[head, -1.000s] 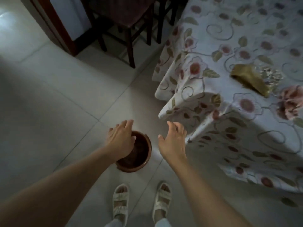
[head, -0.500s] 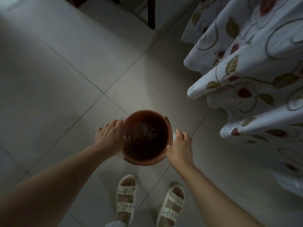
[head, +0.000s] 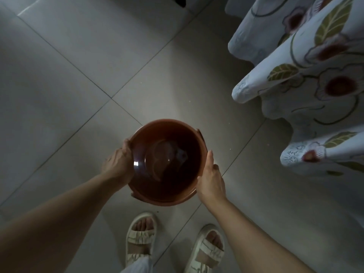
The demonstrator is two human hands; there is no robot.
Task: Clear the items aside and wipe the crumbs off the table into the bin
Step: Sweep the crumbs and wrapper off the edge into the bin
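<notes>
- Two hands hold one round brown bin (head: 167, 162) between them, over the tiled floor (head: 78, 75), its open mouth facing up toward the camera.
- On the bin's left side, the left hand (head: 118, 166) grips the rim, its fingers curled round the outside of the wall and out of sight behind it.
- Inside the bin the bottom is dark; something pale lies there, too dim to identify.
- On the bin's right side, the right hand (head: 211, 180) presses against the wall, thumb lying along the rim; whether its fingers curl round the outside cannot be told, as the hand hides them.
- Below the bin, near the bottom edge of the view, two feet in pale strapped sandals (head: 140, 237) stand on the floor.
- At the right edge, a white tablecloth (head: 319, 79) with red flowers and green leaves hangs in folds, apart from the bin and the right hand.
</notes>
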